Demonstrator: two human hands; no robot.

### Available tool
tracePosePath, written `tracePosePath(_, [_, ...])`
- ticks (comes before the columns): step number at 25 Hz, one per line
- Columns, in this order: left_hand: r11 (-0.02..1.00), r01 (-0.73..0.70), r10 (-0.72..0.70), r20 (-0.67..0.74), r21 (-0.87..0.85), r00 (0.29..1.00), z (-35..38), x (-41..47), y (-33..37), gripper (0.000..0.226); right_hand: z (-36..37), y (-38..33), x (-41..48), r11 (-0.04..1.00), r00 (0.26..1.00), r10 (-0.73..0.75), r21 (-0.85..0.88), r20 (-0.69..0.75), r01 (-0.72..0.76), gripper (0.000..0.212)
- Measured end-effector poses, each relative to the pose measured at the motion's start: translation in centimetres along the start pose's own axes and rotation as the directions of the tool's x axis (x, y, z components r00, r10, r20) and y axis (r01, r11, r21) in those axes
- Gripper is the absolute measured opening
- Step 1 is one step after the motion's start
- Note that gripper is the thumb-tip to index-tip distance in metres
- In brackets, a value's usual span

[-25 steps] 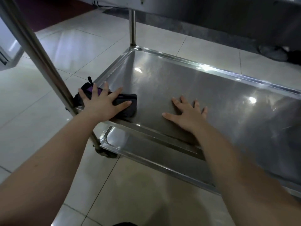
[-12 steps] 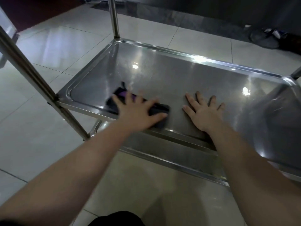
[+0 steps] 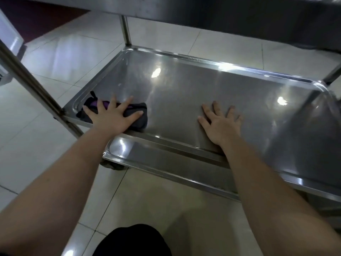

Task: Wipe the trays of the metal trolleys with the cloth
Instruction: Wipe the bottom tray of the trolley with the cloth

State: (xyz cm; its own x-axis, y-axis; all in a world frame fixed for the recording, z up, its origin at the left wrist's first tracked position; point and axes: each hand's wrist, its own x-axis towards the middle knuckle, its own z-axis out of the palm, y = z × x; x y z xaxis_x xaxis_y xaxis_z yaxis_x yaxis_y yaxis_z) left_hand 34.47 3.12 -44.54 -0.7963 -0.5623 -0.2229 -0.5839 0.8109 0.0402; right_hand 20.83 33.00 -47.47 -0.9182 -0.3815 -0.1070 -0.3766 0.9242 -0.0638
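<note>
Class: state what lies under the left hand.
A dark cloth with purple showing, pressed flat on the tray by the left hand. The palm hides the cloth's middle.

The cloth [image 3: 141, 124] at the tray's near left is charcoal black with a purple streak. The tray [image 3: 184, 100] is plain silver-grey, flecked with white glints. The floor tiles [image 3: 55, 58] are glossy off-white with thin dark grout lines; far left lies a dark maroon strip [image 3: 36, 21]
</note>
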Motion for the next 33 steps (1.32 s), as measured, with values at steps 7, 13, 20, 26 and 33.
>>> tracePosePath(7, [0.926,-0.378,0.376,0.053,0.023,0.925,3.8,-8.9,20.6,0.091,-3.0,2.8,0.2,0.683,0.995,0.019,0.726,0.101,-0.087,0.047])
tracePosePath(13, [0.85,-0.452,0.334,-0.389,-0.27,0.859,-0.5,-4.8,13.0,0.053,-3.6,-0.5,-3.8,0.949,0.986,-0.084,0.29,-0.143,0.123,0.05])
tracePosePath(20, [0.854,-0.513,0.497,-0.157,-0.089,0.854,1.1,-1.5,16.6,0.052,-0.8,4.0,-7.6,0.978,0.977,-0.206,0.003,-0.06,0.206,0.05])
tracePosePath(26, [0.814,-0.575,0.58,-0.048,0.086,0.814,3.7,-1.2,17.8,0.063,-3.6,25.2,-12.0,0.916,0.919,0.388,0.08,0.076,-0.393,0.052])
tracePosePath(33, [0.817,-0.569,0.576,-0.078,0.092,0.814,4.0,-1.0,17.5,0.059,-0.7,4.7,-9.0,0.987,0.987,-0.159,-0.024,0.017,0.159,0.052])
